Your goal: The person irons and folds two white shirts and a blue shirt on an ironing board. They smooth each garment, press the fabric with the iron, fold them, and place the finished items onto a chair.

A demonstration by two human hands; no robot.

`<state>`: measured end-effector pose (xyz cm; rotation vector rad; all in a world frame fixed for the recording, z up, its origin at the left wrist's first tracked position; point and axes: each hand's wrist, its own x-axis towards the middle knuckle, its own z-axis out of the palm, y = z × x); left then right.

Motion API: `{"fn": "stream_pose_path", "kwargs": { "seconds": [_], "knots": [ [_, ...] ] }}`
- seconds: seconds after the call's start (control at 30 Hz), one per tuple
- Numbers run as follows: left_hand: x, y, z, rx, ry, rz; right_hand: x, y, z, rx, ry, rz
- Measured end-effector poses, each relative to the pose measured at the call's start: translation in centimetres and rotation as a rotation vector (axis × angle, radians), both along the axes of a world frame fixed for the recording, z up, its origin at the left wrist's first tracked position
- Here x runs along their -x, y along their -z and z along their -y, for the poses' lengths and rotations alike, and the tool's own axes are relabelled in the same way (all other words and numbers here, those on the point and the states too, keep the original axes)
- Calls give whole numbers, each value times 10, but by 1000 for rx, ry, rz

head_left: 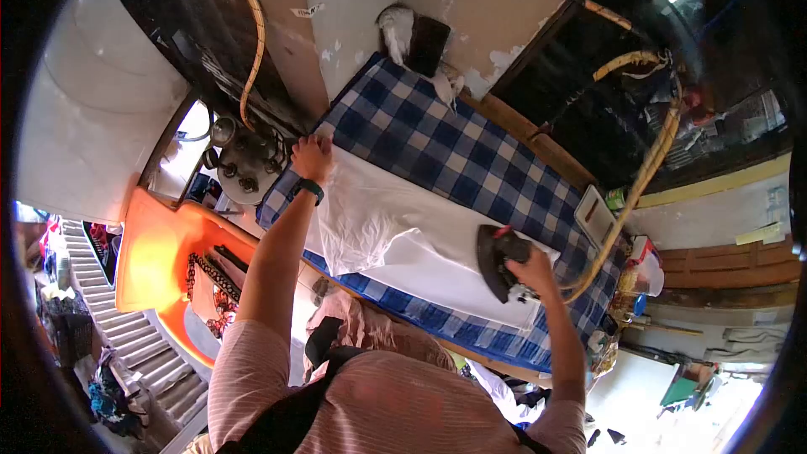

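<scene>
Stretching from ten o'clock to four o'clock across the view, the long surface (471, 147) wears a blue-and-white checked cover (420, 130). On it lies a white cloth (395, 227), nearly as long as the surface, smooth at its four o'clock end and crumpled and bunched toward its ten o'clock end. An orange chair (155, 244) stands off the surface's edge at about eight o'clock, well apart from the cloth.

The iron (492, 262), dark-soled and tipped up so that its sole faces nine o'clock, sits at the four o'clock part of the white cloth. The right hand (534, 271) is clamped round the iron's handle, fingers wrapped tight, with the forearm running down toward six o'clock. A thick yellowish cord (647, 160) curves away from the iron toward one o'clock.

The left hand (313, 157) rests on the ten o'clock end of the white cloth, knuckles up and fingers bent down onto the fabric; whether it pinches the cloth or only presses on it cannot be told. A dark wristwatch (309, 190) bands that wrist, just at six o'clock of the hand.
</scene>
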<state>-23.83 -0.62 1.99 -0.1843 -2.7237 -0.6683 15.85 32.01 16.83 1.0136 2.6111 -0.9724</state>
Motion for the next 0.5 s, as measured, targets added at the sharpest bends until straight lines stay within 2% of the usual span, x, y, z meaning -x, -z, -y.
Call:
{"fn": "stream_pose_path", "kwargs": {
  "seconds": [0.03,0.1,0.17,0.27,0.33,0.43,0.5],
  "knots": [
    [-1,0,-1,2,2,4,18,-2,18,71,22,90],
    [-2,-7,-2,-32,-34,-42,33,14,43,-54,-151,65],
    [-1,-11,2,13,26,-41,60,2,73,-25,-325,120],
    [0,-10,9,71,120,-48,87,-8,87,-8,-364,198],
    [5,-12,10,84,142,-60,104,-5,87,9,-210,14],
    [6,-11,11,142,188,-149,144,-16,84,19,-308,-89],
    [13,-10,13,81,259,-24,182,-17,87,32,-381,-99]
  ]
}}
